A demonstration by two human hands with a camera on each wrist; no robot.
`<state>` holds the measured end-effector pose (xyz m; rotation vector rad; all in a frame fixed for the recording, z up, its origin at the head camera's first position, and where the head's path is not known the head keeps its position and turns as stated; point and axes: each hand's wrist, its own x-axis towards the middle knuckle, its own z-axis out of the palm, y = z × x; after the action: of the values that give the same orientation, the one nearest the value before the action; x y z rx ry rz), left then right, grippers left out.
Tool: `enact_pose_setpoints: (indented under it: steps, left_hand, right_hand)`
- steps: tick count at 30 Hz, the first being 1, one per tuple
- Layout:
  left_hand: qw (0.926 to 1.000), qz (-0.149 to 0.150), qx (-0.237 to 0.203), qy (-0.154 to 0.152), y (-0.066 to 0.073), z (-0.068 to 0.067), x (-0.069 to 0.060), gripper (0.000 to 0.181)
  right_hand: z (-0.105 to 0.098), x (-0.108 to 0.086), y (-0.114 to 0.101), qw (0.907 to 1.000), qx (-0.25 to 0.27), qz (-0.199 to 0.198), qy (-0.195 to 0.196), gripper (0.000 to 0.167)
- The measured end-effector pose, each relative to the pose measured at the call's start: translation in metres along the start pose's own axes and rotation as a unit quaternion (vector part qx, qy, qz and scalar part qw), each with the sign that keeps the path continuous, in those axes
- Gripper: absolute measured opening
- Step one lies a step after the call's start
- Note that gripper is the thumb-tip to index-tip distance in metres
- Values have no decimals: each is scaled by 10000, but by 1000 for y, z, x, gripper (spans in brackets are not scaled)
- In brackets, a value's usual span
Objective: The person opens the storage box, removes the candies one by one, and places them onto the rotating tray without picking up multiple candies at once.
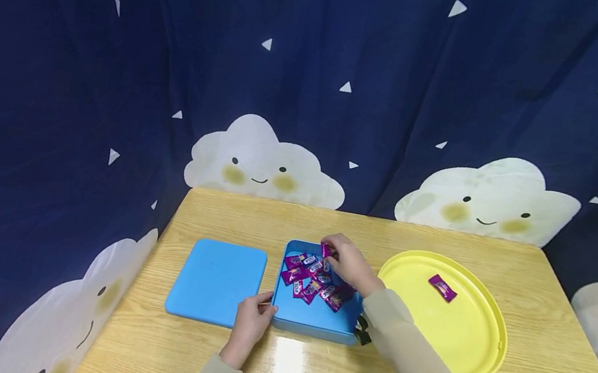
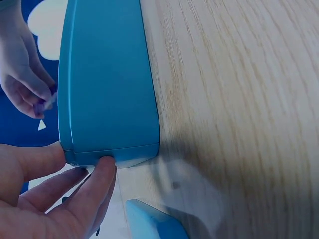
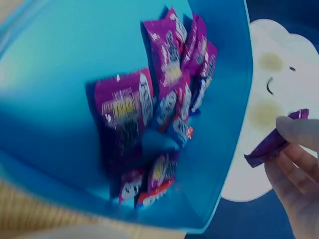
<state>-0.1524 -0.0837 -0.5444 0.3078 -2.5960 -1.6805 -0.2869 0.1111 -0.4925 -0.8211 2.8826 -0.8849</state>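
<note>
A blue box [image 1: 311, 331] stands on the table, with several small purple wrapped candies [image 1: 310, 291] heaped in it. My left hand [image 1: 250, 322] holds the box's near left corner, thumb at the rim and fingers against the outer wall in the left wrist view. Over the box's far part, my right hand [image 1: 350, 265] pinches one purple wrapped candy [image 3: 274, 144] between thumb and fingers. That candy is above the rim, apart from the heap. The right forearm covers part of the box's right side.
A flat blue lid [image 1: 217, 282] lies left of the box. On the right, a round yellow tray [image 1: 432, 328] bears a single purple candy [image 1: 443, 288]. A dark blue curtain [image 1: 303, 83] with clouds and triangles hangs behind the wooden table [image 1: 178, 356].
</note>
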Motion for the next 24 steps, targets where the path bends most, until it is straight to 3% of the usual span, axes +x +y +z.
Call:
enact_pose_setpoints:
  steps: [4, 8, 13, 19, 24]
  left_hand:
    - [10000, -20, 0, 18, 0, 0, 1, 33]
    - [10000, -26, -11, 8, -1, 0, 1, 34]
    - [10000, -63, -41, -37, 0, 0, 0, 34]
    - [10000, -43, -70, -26, 0, 0, 1, 34]
    - [9998, 177, -31, 26, -3, 0, 2, 33]
  right_hand:
    - [-12, -5, 10, 9985, -283, -106, 449, 34]
    - [-22, -11, 25, 9927, -820, 19, 882, 34]
    - [-32, -23, 49, 9857, -1007, 183, 1341, 28]
    - [-41, -41, 77, 9791, -1127, 416, 1640, 26]
    - [-46, -55, 97, 9767, -1110, 697, 1700, 29]
